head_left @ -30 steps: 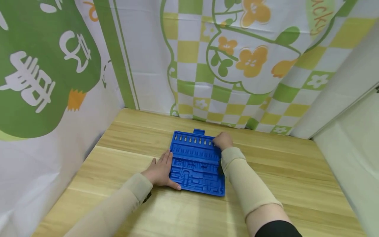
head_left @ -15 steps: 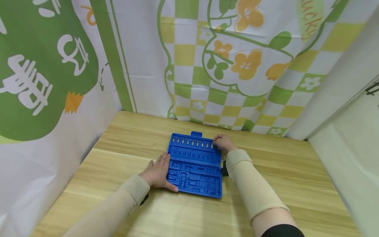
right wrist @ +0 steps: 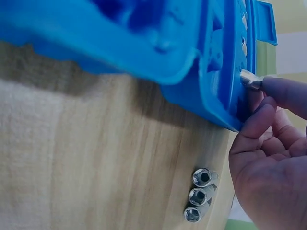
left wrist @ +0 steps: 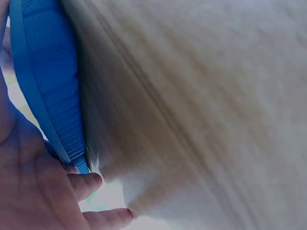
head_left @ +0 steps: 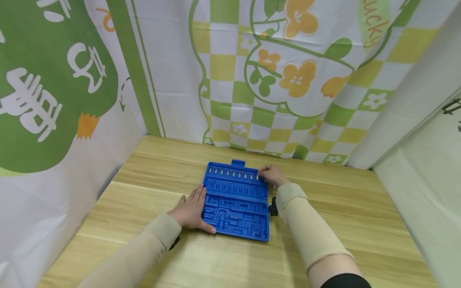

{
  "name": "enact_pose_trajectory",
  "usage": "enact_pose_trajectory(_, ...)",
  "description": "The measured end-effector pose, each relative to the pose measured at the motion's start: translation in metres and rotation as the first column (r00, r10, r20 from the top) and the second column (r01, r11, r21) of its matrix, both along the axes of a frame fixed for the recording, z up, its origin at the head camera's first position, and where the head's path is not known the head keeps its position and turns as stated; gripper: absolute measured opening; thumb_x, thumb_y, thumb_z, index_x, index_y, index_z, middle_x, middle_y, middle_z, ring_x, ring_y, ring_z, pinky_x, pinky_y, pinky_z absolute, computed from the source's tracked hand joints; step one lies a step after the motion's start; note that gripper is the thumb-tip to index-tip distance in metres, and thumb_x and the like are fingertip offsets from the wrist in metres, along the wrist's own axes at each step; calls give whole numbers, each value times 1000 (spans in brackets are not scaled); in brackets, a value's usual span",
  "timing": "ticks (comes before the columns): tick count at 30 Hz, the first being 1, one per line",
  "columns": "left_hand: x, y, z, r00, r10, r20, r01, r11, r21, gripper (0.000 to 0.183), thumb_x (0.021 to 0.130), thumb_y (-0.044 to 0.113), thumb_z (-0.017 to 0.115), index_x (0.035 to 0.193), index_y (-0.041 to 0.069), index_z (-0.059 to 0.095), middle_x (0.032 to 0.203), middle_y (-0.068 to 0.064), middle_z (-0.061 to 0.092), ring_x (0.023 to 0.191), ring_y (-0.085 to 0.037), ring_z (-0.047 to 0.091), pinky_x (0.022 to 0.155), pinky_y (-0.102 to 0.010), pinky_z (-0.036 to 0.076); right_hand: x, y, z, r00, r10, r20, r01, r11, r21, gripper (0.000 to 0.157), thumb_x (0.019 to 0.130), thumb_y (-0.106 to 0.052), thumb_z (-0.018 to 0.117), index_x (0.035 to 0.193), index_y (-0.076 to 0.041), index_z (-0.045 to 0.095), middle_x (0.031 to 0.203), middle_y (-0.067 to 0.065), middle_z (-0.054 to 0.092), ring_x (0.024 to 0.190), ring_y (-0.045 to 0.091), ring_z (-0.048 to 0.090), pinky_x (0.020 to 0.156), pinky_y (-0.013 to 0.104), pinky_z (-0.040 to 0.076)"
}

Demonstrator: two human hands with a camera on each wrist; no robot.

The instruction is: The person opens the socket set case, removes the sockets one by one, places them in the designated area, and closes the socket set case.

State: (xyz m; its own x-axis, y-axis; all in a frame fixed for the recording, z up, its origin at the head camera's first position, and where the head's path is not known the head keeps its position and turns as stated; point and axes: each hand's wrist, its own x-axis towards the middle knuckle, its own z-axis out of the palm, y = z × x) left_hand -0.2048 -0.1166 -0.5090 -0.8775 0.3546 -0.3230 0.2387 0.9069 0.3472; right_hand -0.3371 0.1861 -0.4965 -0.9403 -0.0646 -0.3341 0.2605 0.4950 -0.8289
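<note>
An open blue plastic tool case (head_left: 235, 200) lies on the wooden table, with molded slots in both halves. Along its far edge runs a row of small silver bit sockets (head_left: 233, 173). My left hand (head_left: 189, 210) rests against the case's left side, fingers spread and thumb at the near corner; its palm shows beside the case wall (left wrist: 53, 91) in the left wrist view. At the far right corner my right hand (head_left: 273, 176) pinches a silver bit socket (right wrist: 250, 80) between thumb and index finger, at the row's right end.
In the right wrist view, three silver sockets (right wrist: 197, 196) lie side by side on the table beside the case; hand and arm hide them in the head view. A latch tab (head_left: 238, 163) sticks out at the case's back. A patterned curtain (head_left: 273, 100) hangs behind the table.
My right hand has drawn slightly right from over the case's corner, and the bit socket at its fingertips now shows. The left hand keeps its place on the case. The head view has shifted slightly.
</note>
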Motion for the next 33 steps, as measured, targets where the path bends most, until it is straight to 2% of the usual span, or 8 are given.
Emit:
enact_pose_trajectory(6,-1,0,2,1000,-8,-2,8,1000,-4,146,67,77,81,164,-3,6,171,-21,-2,156,-39,6,120,-67,15,-4,5,-3,998,-67,17,69,990,-122,17,105,-8,57,118,4,59,111,9,59,99,19,54,84,30,49)
enact_pose_trajectory(9,-1,0,4,1000,-7,-5,7,1000,0,146,67,77,82,164,-3,7,171,-21,-1,156,-39,7,119,-67,15,-5,7,1,995,-94,30,97,984,-147,20,105,-10,57,121,2,58,113,8,59,100,17,56,80,26,49)
enact_pose_trajectory(14,-1,0,5,1000,-4,8,4,1000,-2,146,68,76,82,164,-3,7,171,-21,-1,156,-39,8,120,-67,15,-6,11,5,996,-81,41,87,980,-177,29,106,-10,55,130,6,57,115,10,61,101,17,59,80,25,51)
enact_pose_trajectory(24,-1,1,5,1000,-3,14,3,1000,-4,145,68,75,82,164,-4,7,171,-22,0,156,-40,8,120,-67,15,-2,37,13,999,-31,26,37,962,-269,40,108,-7,50,141,15,45,118,12,58,89,8,59,84,26,54)
enact_pose_trajectory(29,0,0,5,1000,-6,22,6,1000,-2,145,68,76,82,164,-3,6,171,-21,-2,156,-39,6,120,-67,14,1,52,16,1000,-23,0,22,968,-251,38,107,-6,50,138,17,46,109,8,61,87,7,59,84,25,54)
enact_pose_trajectory(33,0,0,6,1000,-4,22,4,1000,3,146,68,76,82,164,-3,6,171,-21,-2,156,-40,7,120,-67,14,4,64,18,1000,-10,-8,8,972,-236,38,108,-6,47,138,18,45,100,1,61,85,5,59,77,21,52)
